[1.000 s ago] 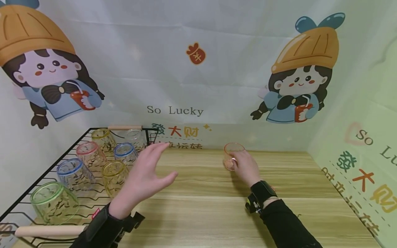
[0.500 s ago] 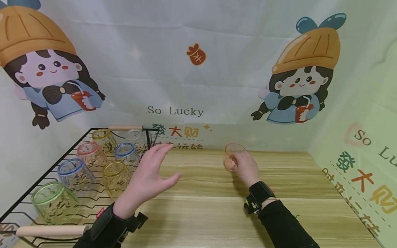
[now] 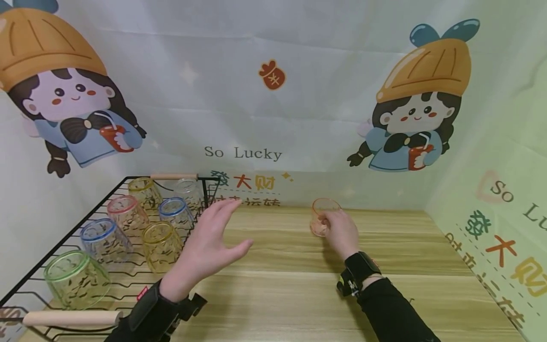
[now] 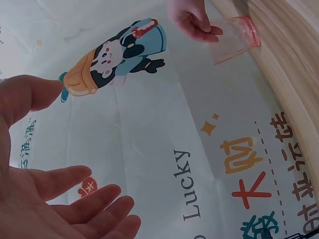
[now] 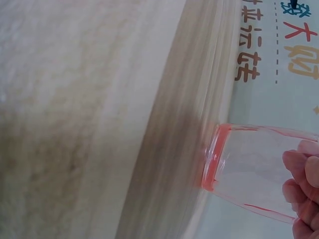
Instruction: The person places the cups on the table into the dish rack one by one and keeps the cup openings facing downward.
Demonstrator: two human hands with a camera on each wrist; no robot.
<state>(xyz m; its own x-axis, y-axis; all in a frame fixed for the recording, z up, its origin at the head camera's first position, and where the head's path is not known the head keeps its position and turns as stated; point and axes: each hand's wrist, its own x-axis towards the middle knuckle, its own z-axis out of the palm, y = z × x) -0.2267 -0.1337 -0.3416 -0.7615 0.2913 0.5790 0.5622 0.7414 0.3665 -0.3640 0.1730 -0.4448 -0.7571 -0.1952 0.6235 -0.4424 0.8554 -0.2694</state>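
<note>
Toward the back of the wooden table stands a clear drinking glass (image 3: 318,222) with a pink-red tint, close to the wall cloth. My right hand (image 3: 342,233) pinches it near the top with the fingertips. In the right wrist view the glass (image 5: 254,172) has its thick reddish base down at the table and the fingers (image 5: 304,174) at its upper end. My left hand (image 3: 207,247) hovers beside the rack with fingers spread and thumb apart, holding nothing. Seen from the left wrist, the left palm (image 4: 60,209) faces the wall cloth.
Left of my left hand is a black wire rack (image 3: 39,262) with wooden handles (image 3: 72,318). Several upside-down glasses stand in it, among them a green-rimmed glass (image 3: 77,280), a blue-rimmed glass (image 3: 104,243) and a yellow-rimmed glass (image 3: 161,246). A printed cloth (image 3: 316,95) hangs behind.
My left hand has drifted slightly to the right. My right hand stays at the glass in nearly the same place, and the head view has shifted a little.
</note>
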